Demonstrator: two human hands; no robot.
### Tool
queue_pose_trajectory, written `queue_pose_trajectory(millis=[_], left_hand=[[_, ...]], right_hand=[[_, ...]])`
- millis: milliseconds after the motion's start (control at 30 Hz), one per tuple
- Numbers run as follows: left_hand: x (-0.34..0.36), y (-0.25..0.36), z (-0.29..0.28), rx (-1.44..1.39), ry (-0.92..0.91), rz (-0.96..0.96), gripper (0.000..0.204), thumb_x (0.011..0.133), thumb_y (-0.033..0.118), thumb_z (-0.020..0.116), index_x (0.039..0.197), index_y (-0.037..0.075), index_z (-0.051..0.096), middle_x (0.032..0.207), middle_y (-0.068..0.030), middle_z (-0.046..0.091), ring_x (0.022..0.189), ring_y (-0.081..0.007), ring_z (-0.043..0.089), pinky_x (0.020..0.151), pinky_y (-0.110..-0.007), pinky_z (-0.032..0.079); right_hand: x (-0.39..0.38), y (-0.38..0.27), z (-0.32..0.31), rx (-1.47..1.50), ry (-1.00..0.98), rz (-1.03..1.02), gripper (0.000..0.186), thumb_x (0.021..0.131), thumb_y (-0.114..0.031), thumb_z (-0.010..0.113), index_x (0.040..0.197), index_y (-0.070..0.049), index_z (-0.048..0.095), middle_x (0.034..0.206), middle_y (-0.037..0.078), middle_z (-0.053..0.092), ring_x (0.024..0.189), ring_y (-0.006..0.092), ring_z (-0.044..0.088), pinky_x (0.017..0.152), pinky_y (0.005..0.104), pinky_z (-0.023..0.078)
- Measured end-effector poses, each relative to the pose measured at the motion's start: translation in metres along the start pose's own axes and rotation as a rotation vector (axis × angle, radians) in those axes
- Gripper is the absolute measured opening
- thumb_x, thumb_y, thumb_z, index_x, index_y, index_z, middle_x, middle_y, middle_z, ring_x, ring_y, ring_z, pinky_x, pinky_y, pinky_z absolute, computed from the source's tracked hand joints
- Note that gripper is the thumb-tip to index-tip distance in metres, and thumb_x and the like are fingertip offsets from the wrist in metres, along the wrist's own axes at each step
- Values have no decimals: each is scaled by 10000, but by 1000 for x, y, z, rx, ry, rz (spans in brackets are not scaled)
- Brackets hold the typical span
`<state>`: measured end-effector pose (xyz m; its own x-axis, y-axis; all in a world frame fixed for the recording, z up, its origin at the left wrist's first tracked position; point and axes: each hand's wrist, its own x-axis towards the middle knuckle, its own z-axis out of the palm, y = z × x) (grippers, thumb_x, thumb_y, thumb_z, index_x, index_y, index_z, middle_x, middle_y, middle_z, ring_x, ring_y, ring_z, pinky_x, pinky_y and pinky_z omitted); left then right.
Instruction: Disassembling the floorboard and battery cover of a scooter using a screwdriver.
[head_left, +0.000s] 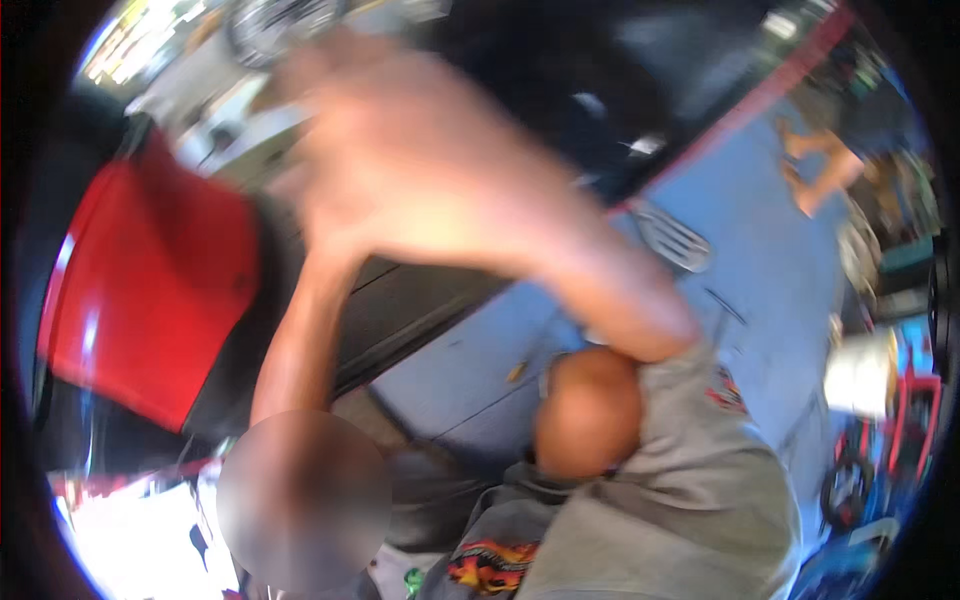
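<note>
My right hand [370,150] reaches across the upper middle of the head view, back of the hand up. Motion smears its fingers, so I cannot see what they hold, if anything. My left forearm [305,330] rises from below, and my left hand is mostly hidden behind the right one. Both hands are close together beside a glossy red panel [160,290] with black edging. Behind and below them lies a dark grey flat surface [410,310].
A wheel-like round part [280,25] shows at the top. On the blue floor [770,270] lie a slotted plate [672,238] and a thin dark rod [727,306]. My bare knee [590,412] is near. Another person's legs [825,170] and a white cylinder [862,375] are at the right.
</note>
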<state>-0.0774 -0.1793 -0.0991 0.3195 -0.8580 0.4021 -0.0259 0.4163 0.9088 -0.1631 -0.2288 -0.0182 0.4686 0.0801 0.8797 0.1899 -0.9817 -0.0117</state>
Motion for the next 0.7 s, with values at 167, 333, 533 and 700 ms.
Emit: queue_pose_trajectory(millis=[167, 333, 533, 700], left_hand=[[-6, 28, -27, 278, 165, 271, 124, 773, 76, 704, 850, -9, 659, 620, -23, 565, 571, -99, 546, 519, -255, 433], [-22, 15, -23, 581, 358, 465, 125, 804, 97, 695, 873, -1, 661, 716, -23, 621, 687, -70, 560, 604, -271, 474], [-14, 11, -30, 281, 363, 363, 216, 801, 137, 717, 927, -25, 652, 740, -61, 671, 671, -144, 621, 637, -299, 491], [-12, 16, -45, 509, 325, 280, 216, 805, 180, 724, 860, -17, 651, 694, -58, 650, 643, -150, 609, 624, -317, 488]], right_hand=[[26, -14, -24, 19, -291, 339, 525, 803, -38, 667, 1288, 62, 492, 867, 180, 623, 720, 251, 657, 709, 330, 527], [19, -4, -5, 186, -205, 210, 556, 800, -74, 678, 1293, 71, 463, 871, 188, 626, 765, 310, 662, 762, 402, 528], [37, -22, -22, 87, -382, 329, 319, 791, -69, 707, 1039, 71, 563, 787, 181, 622, 742, 318, 654, 682, 422, 517], [37, 24, 9, 695, -466, 288, 332, 797, -16, 654, 1084, 113, 549, 775, 182, 635, 734, 319, 652, 683, 373, 523]])
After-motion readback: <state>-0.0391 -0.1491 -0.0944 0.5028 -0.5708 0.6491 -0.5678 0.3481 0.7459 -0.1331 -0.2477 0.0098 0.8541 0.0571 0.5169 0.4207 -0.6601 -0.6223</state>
